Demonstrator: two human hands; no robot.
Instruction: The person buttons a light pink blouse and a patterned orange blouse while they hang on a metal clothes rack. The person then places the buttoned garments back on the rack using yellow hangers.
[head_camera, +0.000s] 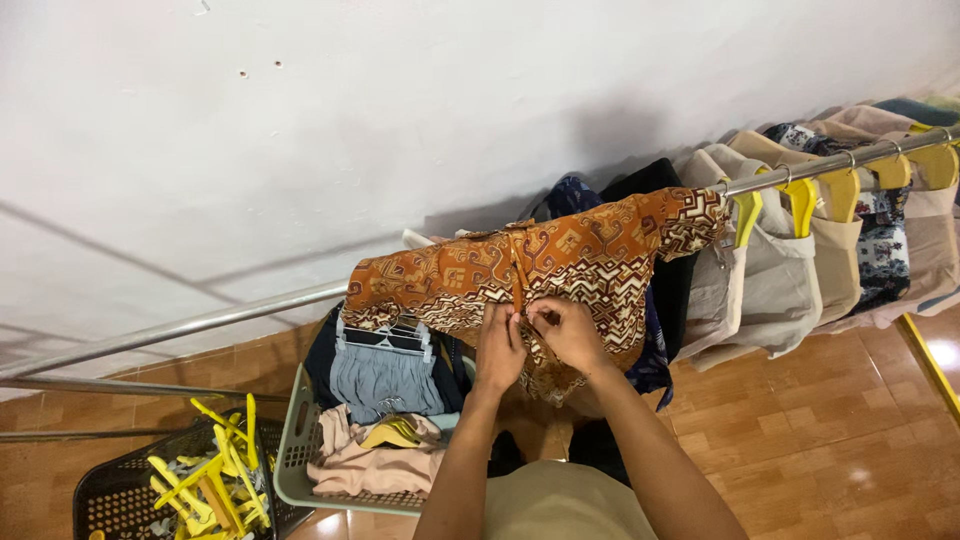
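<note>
Shirt: an orange-brown patterned shirt (560, 265) hangs spread on the metal rail (200, 325), in front of the white wall (350, 120), with its front placket running down the middle.
Left hand: the left hand (500, 350) is at the shirt's front, just below the placket, fingertips pressed together and pinching the cloth edge.
Right hand: the right hand (570, 335) touches the left one, its fingers curled and pinching the same spot of cloth; whether a button sits between them I cannot tell.
Hung clothes: to the right on the rail, beige and flower-printed garments (800, 270) hang close together on yellow hangers (800, 200).
Basket: a pale green laundry basket (290, 450) stands on the floor below the shirt, holding pink, grey-blue and dark clothes and one yellow hanger.
Crate: a black mesh crate (110, 495) at lower left, just beside the basket, is full of loose yellow hangers.
Floor: orange-brown glossy tiles (820, 440).
</note>
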